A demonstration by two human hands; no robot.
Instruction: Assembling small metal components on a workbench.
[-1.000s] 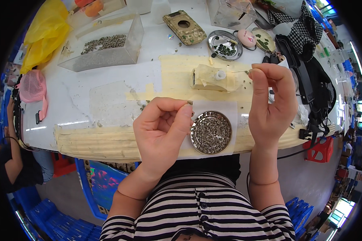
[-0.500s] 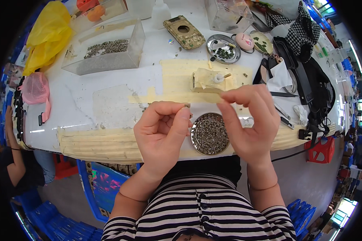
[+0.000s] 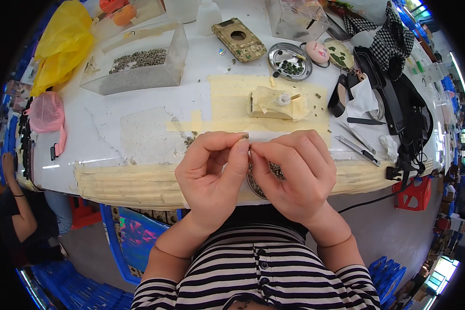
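Note:
My left hand [image 3: 212,173] is closed, thumb and forefinger pinching a tiny mottled brown-green part [image 3: 245,136] above the table's front edge. My right hand [image 3: 297,173] meets it there, its thumb and forefinger pressed together against the left fingertips. Whatever those right fingers hold is too small to make out. Under the right hand lies a round metal dish [image 3: 254,188] of small mottled parts, mostly covered by the hand. Just beyond both hands sits a block wrapped in cream tape [image 3: 262,106], with a small white pot [image 3: 283,99] and a short stick in it.
A clear plastic bin [image 3: 139,85] of small parts stands far left, near a yellow bag [image 3: 62,41]. At the back lie a camouflage tank hull [image 3: 250,49] and a metal dish with dark green bits [image 3: 290,75]. Tweezers [image 3: 352,133] and a craft knife [image 3: 364,154] lie at right.
My right hand has moved left and toward me from near the white pot, and its fingertips now meet the left ones. It now covers much of the dish of parts.

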